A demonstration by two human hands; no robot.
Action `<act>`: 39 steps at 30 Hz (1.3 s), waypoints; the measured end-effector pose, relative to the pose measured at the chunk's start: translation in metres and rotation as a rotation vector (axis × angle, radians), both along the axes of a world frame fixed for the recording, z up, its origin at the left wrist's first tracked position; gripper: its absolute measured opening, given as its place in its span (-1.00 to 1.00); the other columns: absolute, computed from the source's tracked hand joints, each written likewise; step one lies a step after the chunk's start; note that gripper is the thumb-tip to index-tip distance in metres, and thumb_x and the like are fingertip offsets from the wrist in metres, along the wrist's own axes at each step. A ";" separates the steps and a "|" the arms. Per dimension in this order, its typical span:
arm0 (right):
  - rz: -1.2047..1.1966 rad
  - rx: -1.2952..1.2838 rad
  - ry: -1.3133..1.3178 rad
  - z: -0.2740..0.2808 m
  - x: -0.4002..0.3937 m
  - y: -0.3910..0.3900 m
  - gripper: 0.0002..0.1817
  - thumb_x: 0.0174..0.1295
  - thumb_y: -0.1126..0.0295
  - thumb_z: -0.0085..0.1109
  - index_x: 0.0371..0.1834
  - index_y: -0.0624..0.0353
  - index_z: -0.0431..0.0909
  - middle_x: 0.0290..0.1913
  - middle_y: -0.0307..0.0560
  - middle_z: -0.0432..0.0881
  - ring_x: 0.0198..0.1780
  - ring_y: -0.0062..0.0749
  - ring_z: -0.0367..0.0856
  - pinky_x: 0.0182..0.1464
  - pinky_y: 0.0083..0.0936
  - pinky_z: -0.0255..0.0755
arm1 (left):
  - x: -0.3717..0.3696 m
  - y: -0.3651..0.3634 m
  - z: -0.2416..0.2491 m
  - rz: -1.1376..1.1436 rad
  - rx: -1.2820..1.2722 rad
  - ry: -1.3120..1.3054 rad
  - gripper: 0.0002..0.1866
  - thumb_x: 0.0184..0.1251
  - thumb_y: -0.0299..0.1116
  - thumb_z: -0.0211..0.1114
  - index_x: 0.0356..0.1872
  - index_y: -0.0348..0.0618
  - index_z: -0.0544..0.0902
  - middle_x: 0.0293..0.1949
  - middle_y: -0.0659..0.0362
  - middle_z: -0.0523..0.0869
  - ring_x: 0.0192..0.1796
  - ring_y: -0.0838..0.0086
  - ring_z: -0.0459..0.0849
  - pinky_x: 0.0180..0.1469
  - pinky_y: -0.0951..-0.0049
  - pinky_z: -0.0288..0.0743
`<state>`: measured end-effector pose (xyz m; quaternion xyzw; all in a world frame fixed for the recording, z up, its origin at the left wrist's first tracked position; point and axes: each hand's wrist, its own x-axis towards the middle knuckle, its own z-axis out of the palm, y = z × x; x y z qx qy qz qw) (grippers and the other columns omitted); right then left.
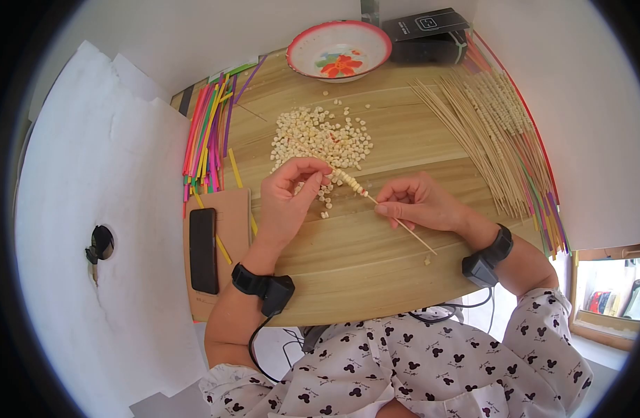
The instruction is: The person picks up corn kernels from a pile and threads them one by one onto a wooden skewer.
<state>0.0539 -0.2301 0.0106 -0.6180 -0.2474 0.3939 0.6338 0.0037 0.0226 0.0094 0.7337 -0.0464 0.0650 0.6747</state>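
A thin wooden skewer [421, 240] slants across the table, its upper part strung with a row of pale corn kernels [346, 181] and a few reddish spots. My right hand [421, 202] pinches the skewer just below that row, thumb against forefinger. At the skewer's far end, my left hand [292, 193] has its thumb and forefinger closed on a small pale corn kernel, mostly hidden by the fingertips. Just beyond both hands lies a loose pile of corn kernels [313, 136], with several strays near my left fingers.
At the back stands a red-rimmed enamel bowl [303, 58] beside a black box [428, 45]. Bare and kernel-strung skewers [483, 129] lie on the right. Colourful strips [212, 132] lie left, above a phone [203, 251] on brown cardboard [240, 209]. White panels flank the table.
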 end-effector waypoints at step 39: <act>-0.004 -0.001 -0.016 -0.002 0.000 0.000 -0.84 0.35 0.37 0.19 -0.26 0.26 0.59 -0.53 -0.28 0.57 -0.60 -0.79 0.39 -0.56 -0.80 0.22 | -0.003 0.012 0.017 -0.247 0.767 -0.110 -0.86 0.07 -0.51 0.37 -0.31 -0.18 0.67 -0.49 0.20 0.54 -0.47 0.48 0.49 -0.43 0.48 0.35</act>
